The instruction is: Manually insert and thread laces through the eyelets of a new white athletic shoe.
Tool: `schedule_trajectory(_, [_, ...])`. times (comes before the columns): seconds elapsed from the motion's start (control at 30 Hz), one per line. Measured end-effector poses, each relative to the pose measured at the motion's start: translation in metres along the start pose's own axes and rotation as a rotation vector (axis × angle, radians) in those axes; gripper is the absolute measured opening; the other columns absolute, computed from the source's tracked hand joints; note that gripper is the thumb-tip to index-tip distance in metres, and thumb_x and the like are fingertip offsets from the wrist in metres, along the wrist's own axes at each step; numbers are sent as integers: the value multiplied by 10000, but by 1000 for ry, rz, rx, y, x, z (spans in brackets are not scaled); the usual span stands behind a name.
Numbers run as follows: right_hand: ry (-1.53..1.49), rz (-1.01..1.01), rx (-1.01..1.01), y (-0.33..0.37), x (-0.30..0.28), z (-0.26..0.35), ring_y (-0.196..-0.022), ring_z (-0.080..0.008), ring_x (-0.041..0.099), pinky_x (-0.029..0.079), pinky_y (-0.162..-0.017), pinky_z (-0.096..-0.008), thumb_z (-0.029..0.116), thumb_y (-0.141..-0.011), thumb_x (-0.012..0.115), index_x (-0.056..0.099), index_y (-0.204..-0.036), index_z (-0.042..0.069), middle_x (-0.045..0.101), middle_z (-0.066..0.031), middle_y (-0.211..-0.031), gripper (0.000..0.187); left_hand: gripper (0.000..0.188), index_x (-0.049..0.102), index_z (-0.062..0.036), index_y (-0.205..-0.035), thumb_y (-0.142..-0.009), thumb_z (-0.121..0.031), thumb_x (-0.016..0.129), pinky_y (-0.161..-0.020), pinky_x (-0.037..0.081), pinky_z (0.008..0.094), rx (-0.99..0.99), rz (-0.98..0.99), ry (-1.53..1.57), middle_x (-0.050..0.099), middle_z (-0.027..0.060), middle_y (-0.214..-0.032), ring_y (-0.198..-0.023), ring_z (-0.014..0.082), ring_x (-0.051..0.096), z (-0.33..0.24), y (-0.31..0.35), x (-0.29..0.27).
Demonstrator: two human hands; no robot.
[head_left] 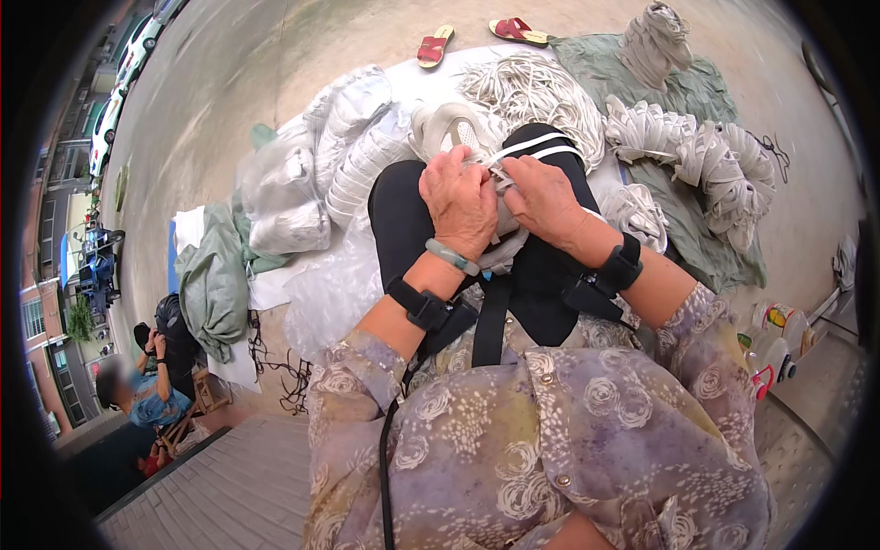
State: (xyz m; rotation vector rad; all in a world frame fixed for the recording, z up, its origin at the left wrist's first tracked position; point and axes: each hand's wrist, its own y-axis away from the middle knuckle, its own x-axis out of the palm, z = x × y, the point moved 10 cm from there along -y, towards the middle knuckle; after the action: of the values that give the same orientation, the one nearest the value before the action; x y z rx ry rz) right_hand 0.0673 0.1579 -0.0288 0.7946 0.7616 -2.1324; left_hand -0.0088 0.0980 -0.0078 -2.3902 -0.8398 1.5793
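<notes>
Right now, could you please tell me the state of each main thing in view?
Left hand: fingers bent, grip unclear
Right hand: fingers bent, grip unclear
Light shoe: partly hidden by left hand
White lace: unrolled, partly hidden
Lace pile: loosely heaped
Shoe row: packed together, curved
Bundles: wrapped in clear plastic
Red slippers: unworn, apart
Green sheet: spread, wrinkled

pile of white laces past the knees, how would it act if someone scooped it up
The pile of white laces likely sags and drapes, as its thin strands curve loosely. It may come up tangled, since the strands cross over one another.
</notes>
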Motion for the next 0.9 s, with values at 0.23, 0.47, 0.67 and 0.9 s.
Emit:
schedule_trajectory(0.23, [-29, 37, 54, -29, 0, -16, -773, -384, 581, 459, -710, -465, 87, -722, 495, 566, -763, -3, 588, -216, -743, 122, 95, 646, -86, -772, -693, -137, 634, -914, 335, 454, -63, 59, 7, 530, 111, -1184, -1119, 330, 437, 15, -20, 15])
schedule_trajectory(0.47, [-204, 25, 112, -15, -5, -24, -772, -395, 578, 448, -706, -478, 102, -724, 486, 585, -856, 13, 590, -217, -745, 188, 117, 663, -72, -750, -681, -157, 622, -945, 285, 510, -51, 83, 83, 520, 119, -1214, -1159, 378, 392, 5, -18, 22])
schedule_trajectory(0.67, [-277, 50, 207, -4, -15, -21, -760, -392, 578, 449, -694, -461, 113, -716, 487, 569, -1005, 26, 584, -214, -745, 313, 40, 600, -36, -722, -692, -54, 581, -956, 307, 462, 117, 77, 9, 525, 141, -1215, -1152, 377, 413, -27, -27, -9])
schedule_trajectory(0.9, [-227, 26, 170, 4, -16, -23, -764, -362, 583, 460, -693, -444, 125, -713, 495, 569, -1078, 51, 595, -193, -765, 380, 48, 515, -21, -695, -658, -38, 540, -946, 307, 466, 7, 247, -172, 522, 168, -1200, -1132, 373, 428, 74, 48, -86])
